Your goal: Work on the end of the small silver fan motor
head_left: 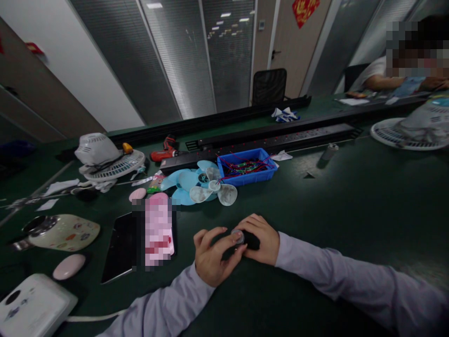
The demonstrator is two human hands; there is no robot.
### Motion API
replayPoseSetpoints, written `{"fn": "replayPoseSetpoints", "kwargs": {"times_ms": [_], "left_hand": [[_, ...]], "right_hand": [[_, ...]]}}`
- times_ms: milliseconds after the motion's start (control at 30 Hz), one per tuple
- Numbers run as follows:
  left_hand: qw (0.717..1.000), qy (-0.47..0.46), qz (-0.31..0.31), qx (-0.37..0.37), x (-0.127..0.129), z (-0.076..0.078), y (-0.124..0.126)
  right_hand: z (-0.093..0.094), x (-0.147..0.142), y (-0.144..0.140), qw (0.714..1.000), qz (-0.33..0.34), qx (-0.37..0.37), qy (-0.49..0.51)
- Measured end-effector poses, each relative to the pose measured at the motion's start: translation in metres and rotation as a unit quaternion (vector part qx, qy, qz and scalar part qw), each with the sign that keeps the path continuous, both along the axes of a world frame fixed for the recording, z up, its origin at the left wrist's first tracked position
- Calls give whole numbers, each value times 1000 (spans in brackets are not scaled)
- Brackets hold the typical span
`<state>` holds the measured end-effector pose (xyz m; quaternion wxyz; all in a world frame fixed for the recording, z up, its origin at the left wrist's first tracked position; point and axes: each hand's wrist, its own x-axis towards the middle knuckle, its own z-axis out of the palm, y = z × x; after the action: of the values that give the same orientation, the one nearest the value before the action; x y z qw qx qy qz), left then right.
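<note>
Between my hands, just above the green tabletop, is a small black cylinder point(251, 241) with a shiny, clear-looking round end point(239, 235). What kind of thing it is, I cannot make out. My right hand point(264, 239) is wrapped round the black body from the right. From the other side, my left hand point(213, 256) pinches the round end between thumb and fingers. My fingers hide part of the cylinder.
Beyond my hands lie blue and grey fan blades point(191, 180) and a blue bin point(247, 176) of wired parts. Left are a tablet point(121, 243), a cream bottle point(66, 232) and a white device point(35, 304). A silver can point(329, 151) stands right. Another person point(379, 77) sits far right.
</note>
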<state>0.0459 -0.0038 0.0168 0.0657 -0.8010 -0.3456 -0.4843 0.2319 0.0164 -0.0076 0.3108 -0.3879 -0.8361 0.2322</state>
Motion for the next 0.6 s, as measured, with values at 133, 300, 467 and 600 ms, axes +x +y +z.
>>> {"fn": "replayPoseSetpoints", "kwargs": {"times_ms": [133, 300, 467, 600], "left_hand": [[1000, -12, 6, 28, 1, 4, 0], [998, -19, 28, 44, 2, 5, 0], [998, -13, 25, 48, 2, 5, 0], [998, -10, 22, 56, 2, 6, -1]], "right_hand": [[-1, -1, 1, 1000, -2, 9, 3], [0, -1, 1, 1000, 1, 11, -4], [2, 0, 1, 1000, 2, 3, -5], [0, 0, 1, 1000, 0, 7, -4]]}}
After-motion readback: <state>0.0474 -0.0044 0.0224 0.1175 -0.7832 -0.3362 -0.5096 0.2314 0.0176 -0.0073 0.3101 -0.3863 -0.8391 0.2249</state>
